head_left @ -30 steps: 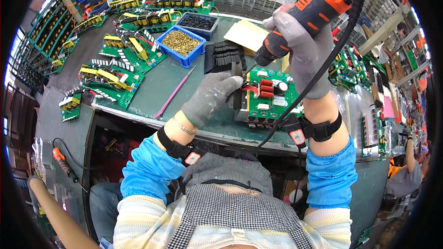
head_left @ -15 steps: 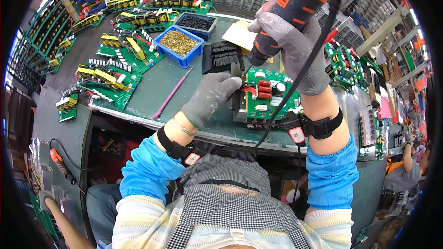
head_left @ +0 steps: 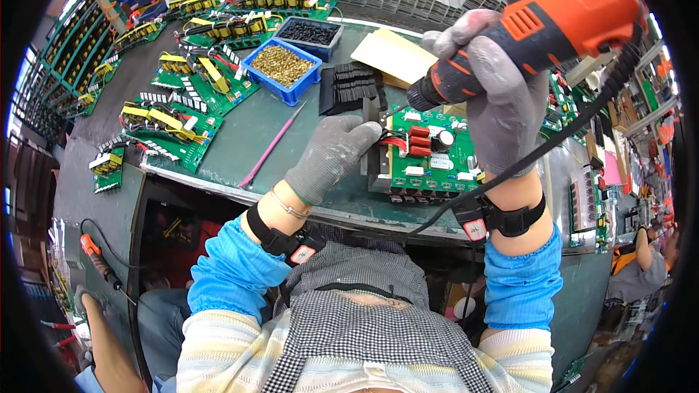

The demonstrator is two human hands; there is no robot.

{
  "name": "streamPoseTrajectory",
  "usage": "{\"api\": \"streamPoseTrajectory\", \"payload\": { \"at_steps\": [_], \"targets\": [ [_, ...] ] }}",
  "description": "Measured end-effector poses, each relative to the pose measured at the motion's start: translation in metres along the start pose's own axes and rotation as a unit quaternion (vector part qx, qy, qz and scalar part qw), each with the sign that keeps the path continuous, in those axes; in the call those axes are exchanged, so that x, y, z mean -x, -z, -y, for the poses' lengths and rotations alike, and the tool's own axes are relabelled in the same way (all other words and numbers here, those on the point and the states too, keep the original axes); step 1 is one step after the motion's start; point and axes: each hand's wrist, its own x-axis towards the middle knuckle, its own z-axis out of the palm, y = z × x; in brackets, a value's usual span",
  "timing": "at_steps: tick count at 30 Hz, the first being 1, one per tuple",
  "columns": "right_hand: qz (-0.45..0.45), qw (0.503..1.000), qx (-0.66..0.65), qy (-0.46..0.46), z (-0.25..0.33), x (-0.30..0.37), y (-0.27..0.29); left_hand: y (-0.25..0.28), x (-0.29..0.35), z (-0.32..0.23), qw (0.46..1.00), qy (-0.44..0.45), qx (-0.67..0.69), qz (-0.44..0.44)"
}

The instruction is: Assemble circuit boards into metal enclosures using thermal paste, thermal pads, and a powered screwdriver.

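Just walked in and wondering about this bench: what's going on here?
A person's right hand grips an orange-and-black power tool, its bit angled down toward a dark upright piece at the left edge of a green circuit board. The left hand holds that piece. Whether the bit touches it is hard to tell. A blue bin of small brass-coloured parts stands beyond.

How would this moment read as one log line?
right hand: grips orange power drill | left hand: at left side of green circuit board | nearby: blue bin of small gold-coloured parts
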Motion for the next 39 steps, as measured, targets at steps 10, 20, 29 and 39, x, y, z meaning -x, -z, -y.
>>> {"api": "streamPoseTrajectory", "payload": {
  "at_steps": [10,20,29,39],
  "targets": [
    [-0.049,0.996,-0.069,0.006,-0.008,0.008,0.014,0.002,0.000,-0.002,0.999,0.028,-0.003,0.017],
    [-0.059,0.995,-0.078,-0.004,-0.017,0.009,0.011,0.003,0.002,-0.005,0.998,0.034,0.039,0.033],
    [0.015,0.997,0.036,-0.070,0.002,-0.001,-0.003,0.003,0.003,0.002,1.000,-0.013,0.000,0.017],
    [0.037,0.991,0.056,-0.113,-0.022,-0.033,-0.004,0.001,-0.001,0.004,0.999,0.028,0.015,0.032]
  ]
}}
